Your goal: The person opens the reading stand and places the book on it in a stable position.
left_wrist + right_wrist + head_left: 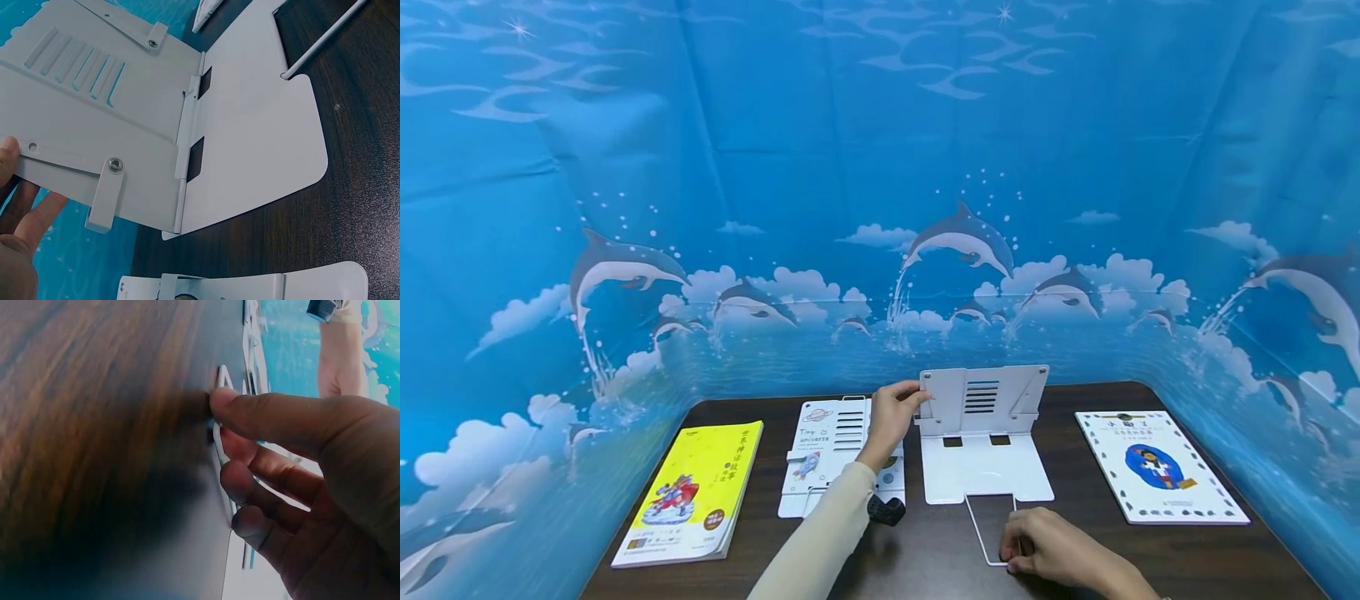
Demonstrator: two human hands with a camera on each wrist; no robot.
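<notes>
One white stand [987, 475], head view: held at lower centre by left hand [891, 421] and right hand [1054, 546].
Raised panel [72, 125], left wrist view: edge pinched by fingers [44, 219], left of frame.
Wire loop [217, 439], right wrist view: pinched by thumb and fingers, centre.

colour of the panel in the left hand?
White, with a row of parallel slots. The panel shows best in the left wrist view.

Head view looks forward and down; close wrist views share the table [936, 546].
</notes>
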